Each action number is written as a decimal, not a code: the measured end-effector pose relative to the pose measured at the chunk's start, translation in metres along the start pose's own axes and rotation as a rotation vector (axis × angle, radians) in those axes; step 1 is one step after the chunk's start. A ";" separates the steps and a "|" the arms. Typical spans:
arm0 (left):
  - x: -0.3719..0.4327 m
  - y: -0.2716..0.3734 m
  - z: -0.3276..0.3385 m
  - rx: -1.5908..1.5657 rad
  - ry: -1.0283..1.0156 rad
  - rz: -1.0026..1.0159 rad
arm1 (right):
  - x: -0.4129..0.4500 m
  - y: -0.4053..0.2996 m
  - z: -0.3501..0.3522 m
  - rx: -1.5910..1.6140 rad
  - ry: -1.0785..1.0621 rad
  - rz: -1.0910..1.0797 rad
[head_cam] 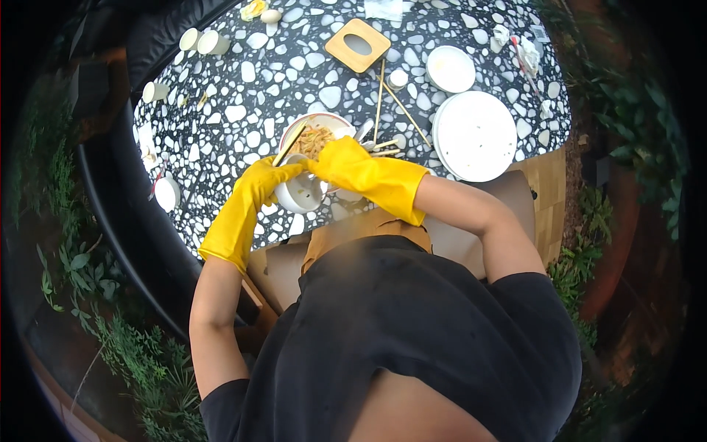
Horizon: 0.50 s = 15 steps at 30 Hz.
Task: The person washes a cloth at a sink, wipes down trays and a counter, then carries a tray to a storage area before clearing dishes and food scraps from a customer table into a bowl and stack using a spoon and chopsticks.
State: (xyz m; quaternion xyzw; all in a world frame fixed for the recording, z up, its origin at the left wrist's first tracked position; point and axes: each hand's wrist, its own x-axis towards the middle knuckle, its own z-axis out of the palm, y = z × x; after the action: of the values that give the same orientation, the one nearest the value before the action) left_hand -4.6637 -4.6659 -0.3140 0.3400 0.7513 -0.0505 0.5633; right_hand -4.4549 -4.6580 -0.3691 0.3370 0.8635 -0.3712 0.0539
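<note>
Both hands wear yellow rubber gloves. My left hand [259, 179] grips a small white bowl [298, 198] by its rim. The bowl is tipped, with dark specks on its inside. My right hand [345, 160] reaches over the same bowl with fingers bent, close to the left thumb; what its fingers hold is hidden. Just beyond, a larger bowl [291, 122] contains noodle-like food scraps [314, 142], partly covered by the right glove. A pair of chopsticks [291, 142] slants from the left hand across that bowl's rim. Spoon handles [364, 130] and chopstick ends [385, 148] show beside the right glove.
Stacked white plates [475, 135] and a smaller plate [450, 69] lie to the right. Ahead are loose chopsticks [379, 105], a white cup [397, 79] and a wooden tissue box [359, 45]. Paper cups [213, 43] and another bowl [167, 194] stand left; crumpled tissues [528, 56] lie far right.
</note>
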 end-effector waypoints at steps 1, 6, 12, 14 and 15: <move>0.001 0.000 -0.004 0.035 -0.029 -0.032 | 0.000 0.003 -0.002 0.163 -0.026 0.100; 0.012 -0.026 -0.005 -0.172 0.007 -0.029 | -0.049 0.031 -0.035 0.145 -0.071 0.327; -0.007 -0.067 0.009 -0.515 0.085 0.170 | -0.112 0.113 -0.064 0.553 0.364 0.759; -0.011 -0.074 0.020 -0.590 0.194 0.095 | -0.122 0.147 -0.094 0.451 0.527 0.924; -0.009 -0.085 0.025 -0.646 0.221 0.065 | -0.120 0.175 -0.106 0.353 0.457 1.098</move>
State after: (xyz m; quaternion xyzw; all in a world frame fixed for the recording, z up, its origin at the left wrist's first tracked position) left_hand -4.6905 -4.7466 -0.3413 0.1713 0.7738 0.2449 0.5585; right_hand -4.2370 -4.5639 -0.3575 0.8069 0.4794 -0.3451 -0.0059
